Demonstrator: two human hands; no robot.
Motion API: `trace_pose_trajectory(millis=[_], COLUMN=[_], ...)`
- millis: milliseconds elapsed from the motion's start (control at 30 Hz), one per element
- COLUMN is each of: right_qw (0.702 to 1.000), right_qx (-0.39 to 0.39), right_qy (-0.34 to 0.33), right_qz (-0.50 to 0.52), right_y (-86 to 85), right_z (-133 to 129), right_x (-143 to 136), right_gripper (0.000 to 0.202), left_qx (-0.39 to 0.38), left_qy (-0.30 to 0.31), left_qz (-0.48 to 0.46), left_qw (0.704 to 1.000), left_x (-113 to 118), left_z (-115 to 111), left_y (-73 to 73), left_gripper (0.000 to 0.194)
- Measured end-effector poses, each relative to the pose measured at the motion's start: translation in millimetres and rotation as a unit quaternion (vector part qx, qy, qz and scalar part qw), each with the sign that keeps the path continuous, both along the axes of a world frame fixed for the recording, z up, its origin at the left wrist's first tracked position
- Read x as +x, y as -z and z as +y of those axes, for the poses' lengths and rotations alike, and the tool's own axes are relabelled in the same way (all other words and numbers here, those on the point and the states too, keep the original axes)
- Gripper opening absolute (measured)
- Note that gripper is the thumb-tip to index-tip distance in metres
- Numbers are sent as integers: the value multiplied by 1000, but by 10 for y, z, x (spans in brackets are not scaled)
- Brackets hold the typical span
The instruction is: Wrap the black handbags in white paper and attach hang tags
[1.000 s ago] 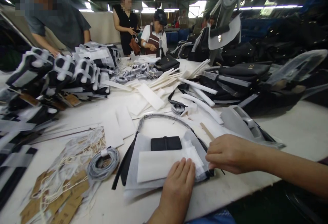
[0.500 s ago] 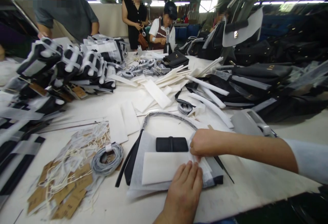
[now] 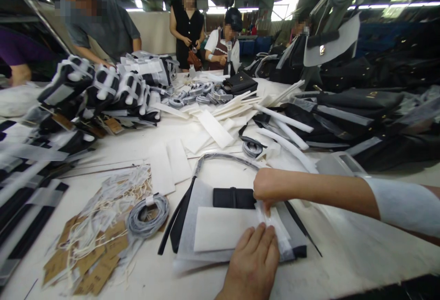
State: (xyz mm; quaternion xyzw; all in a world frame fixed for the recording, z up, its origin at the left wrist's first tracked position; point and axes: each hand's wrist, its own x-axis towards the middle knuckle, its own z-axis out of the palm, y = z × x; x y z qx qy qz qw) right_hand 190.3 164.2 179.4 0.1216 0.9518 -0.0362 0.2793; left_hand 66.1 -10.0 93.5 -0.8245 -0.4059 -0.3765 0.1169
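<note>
A black handbag (image 3: 176,231) lies flat in front of me, covered by thin white tissue paper (image 3: 202,199). Its wrapped handle (image 3: 220,157) arches away from me. A black flap tab (image 3: 227,198) shows at the middle, with a white foam sheet (image 3: 220,229) below it. My left hand (image 3: 254,259) rests flat, fingers stretched out, over the sheet's right end. Just above it my right hand (image 3: 270,188) is closed, a finger or thumb pressed down on a clear, shiny strip (image 3: 271,220). Whatever its curled fingers hold is hidden.
Brown tags with strings (image 3: 92,254) and a coiled grey wrapped strap (image 3: 147,215) lie left. White foam strips (image 3: 215,128) spread beyond the handbag. Wrapped bags (image 3: 103,84) are piled far left, black bags (image 3: 357,107) right. Several people (image 3: 187,20) are across the table.
The view has shifted slightly, moving the scene right and down. My right hand has shifted, and one digit now points down onto the strip. My left hand stays flat on the sheet.
</note>
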Motion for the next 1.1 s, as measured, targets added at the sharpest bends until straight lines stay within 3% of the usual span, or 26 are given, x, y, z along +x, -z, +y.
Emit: trace_pose_trajectory(millis=[300, 600, 767, 933, 1000, 1100], right_qw=[997, 966, 942, 942, 941, 933], right_qx=[-40, -169, -238, -179, -126, -100], right_qy=[53, 189, 232, 267, 284, 296], right_qz=[25, 45, 45, 93, 135, 177], right_y=[27, 392, 533, 388, 279, 159], right_z=[274, 508, 616, 648, 547, 259], right_x=[-4, 88, 116, 169, 216, 307], right_gripper=[36, 47, 46, 30, 21, 28], left_qx=[27, 76, 97, 108, 118, 119], left_qy=[-13, -29, -29, -23, -24, -22], left_qz=[-3, -51, -57, -49, -56, -39], left_qw=[1000, 995, 993, 993, 991, 992], left_x=[16, 94, 99, 92, 90, 82], left_z=[18, 74, 87, 70, 66, 56], left_y=[23, 151, 169, 178, 199, 234], left_gripper=[40, 45, 46, 45, 44, 41])
